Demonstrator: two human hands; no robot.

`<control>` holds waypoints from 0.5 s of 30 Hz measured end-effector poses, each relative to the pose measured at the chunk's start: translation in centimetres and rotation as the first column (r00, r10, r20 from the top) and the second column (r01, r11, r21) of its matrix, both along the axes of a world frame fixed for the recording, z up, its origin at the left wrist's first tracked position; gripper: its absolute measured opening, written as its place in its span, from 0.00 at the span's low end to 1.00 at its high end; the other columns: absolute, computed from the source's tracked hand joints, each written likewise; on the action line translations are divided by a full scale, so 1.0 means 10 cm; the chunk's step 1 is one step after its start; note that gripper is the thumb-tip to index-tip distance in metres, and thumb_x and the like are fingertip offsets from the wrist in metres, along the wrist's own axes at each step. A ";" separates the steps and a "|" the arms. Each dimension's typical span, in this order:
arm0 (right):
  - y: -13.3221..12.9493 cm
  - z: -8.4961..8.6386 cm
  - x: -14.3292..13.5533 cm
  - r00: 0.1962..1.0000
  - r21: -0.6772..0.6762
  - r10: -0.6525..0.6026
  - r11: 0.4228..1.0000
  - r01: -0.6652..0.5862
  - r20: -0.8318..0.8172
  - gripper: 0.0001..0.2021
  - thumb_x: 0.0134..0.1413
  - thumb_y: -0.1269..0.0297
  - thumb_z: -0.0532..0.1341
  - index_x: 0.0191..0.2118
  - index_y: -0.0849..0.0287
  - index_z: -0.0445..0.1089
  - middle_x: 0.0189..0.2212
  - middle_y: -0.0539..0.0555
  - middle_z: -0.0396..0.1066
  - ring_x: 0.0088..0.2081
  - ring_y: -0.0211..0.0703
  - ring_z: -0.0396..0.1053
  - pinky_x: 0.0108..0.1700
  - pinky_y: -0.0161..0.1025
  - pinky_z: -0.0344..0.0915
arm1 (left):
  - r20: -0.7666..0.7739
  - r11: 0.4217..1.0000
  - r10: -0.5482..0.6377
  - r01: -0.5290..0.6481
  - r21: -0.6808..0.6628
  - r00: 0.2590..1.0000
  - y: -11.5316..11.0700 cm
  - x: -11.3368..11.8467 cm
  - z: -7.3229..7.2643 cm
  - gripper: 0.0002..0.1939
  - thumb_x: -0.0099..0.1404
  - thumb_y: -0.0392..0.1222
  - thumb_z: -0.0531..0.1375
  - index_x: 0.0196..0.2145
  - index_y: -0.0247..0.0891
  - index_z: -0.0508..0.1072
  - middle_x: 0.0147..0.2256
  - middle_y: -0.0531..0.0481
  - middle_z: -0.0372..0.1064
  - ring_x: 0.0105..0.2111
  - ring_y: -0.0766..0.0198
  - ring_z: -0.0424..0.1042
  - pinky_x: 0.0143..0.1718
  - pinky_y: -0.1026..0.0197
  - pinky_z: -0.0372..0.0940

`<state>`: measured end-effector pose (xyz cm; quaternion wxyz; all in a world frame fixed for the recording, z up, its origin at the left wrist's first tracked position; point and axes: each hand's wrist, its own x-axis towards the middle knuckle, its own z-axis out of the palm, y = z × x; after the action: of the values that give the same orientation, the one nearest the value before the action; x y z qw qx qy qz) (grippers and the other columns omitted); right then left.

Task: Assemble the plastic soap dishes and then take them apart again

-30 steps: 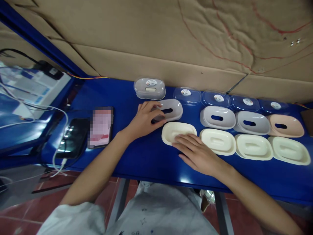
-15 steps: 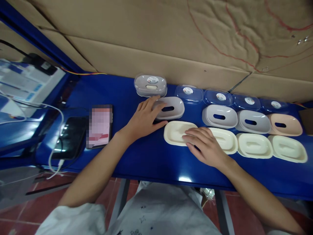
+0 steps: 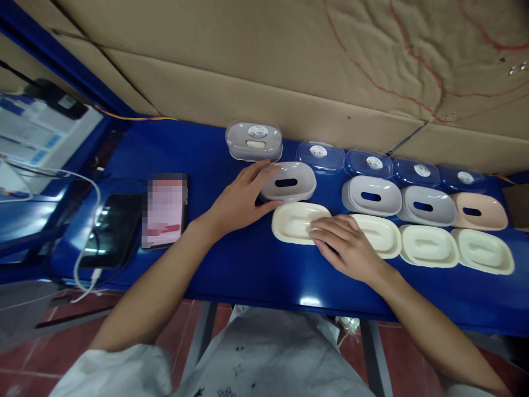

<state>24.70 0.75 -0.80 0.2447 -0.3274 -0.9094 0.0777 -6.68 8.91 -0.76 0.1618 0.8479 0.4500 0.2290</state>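
My left hand (image 3: pixel 243 194) grips the left end of a grey oval soap dish tray (image 3: pixel 306 175) with a slot in its middle, thumb in front and fingers behind. Just in front of it lies a cream soap dish base (image 3: pixel 289 223). My right hand (image 3: pixel 341 242) holds that base's right end, its fingers over the rim and covering that end. Behind my left hand stands a soap dish (image 3: pixel 239 144) with a clear labelled lid over a grey slotted tray.
Clear labelled lids (image 3: pixel 316 160) line the back of the blue table (image 3: pixel 256 270). To the right are slotted trays (image 3: pixel 388 201), grey and peach, and several cream bases (image 3: pixel 440 251). A phone (image 3: pixel 164 212), a black device (image 3: pixel 113 229) and a white cable (image 3: pixel 78 264) lie left. Cardboard (image 3: pixel 264 66) rises behind.
The grey tray in my left hand has shifted slightly right. The cream base has slid slightly left at my right hand. The view has moved a little too.
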 end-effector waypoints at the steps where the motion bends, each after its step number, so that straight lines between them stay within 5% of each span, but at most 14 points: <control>1: 0.00 0.01 0.00 1.000 0.010 0.014 1.000 -0.014 0.005 0.10 0.73 0.72 0.63 0.54 0.57 0.77 0.56 0.58 0.83 0.58 0.51 0.80 0.61 0.52 0.68 | 0.038 1.000 -0.024 0.023 0.004 0.999 -0.01 0.00 0.01 0.37 0.78 0.56 0.65 0.75 0.40 0.61 0.74 0.34 0.59 0.75 0.41 0.60 0.75 0.36 0.58; 4: -0.01 0.07 0.03 0.998 0.086 0.004 0.996 0.002 -0.065 0.12 0.71 0.74 0.64 0.56 0.55 0.76 0.58 0.59 0.81 0.60 0.52 0.79 0.63 0.53 0.70 | 0.127 0.992 -0.127 0.127 0.009 0.984 -0.06 0.02 0.09 0.37 0.78 0.56 0.65 0.75 0.41 0.61 0.74 0.34 0.59 0.75 0.43 0.60 0.76 0.38 0.57; 8: -0.02 0.16 0.11 0.953 0.135 -0.189 0.965 0.225 -0.237 0.22 0.68 0.71 0.67 0.64 0.54 0.71 0.63 0.65 0.75 0.64 0.58 0.75 0.62 0.56 0.73 | 0.163 0.965 -0.258 0.263 -0.012 0.952 -0.18 0.08 0.20 0.38 0.75 0.55 0.69 0.75 0.48 0.60 0.74 0.37 0.58 0.74 0.44 0.61 0.76 0.39 0.59; 15: 0.03 0.09 0.09 0.981 0.068 -0.194 0.978 0.195 -0.029 0.21 0.74 0.64 0.64 0.67 0.57 0.68 0.68 0.70 0.71 0.66 0.62 0.74 0.62 0.59 0.72 | 0.139 0.939 -0.280 0.301 -0.166 0.950 -0.26 0.11 0.14 0.48 0.65 0.55 0.77 0.75 0.51 0.60 0.70 0.39 0.58 0.70 0.42 0.64 0.74 0.39 0.62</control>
<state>25.63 1.01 0.08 0.2727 -0.4051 -0.8723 0.0250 -5.58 6.28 0.61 0.2972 0.8720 0.3290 0.2073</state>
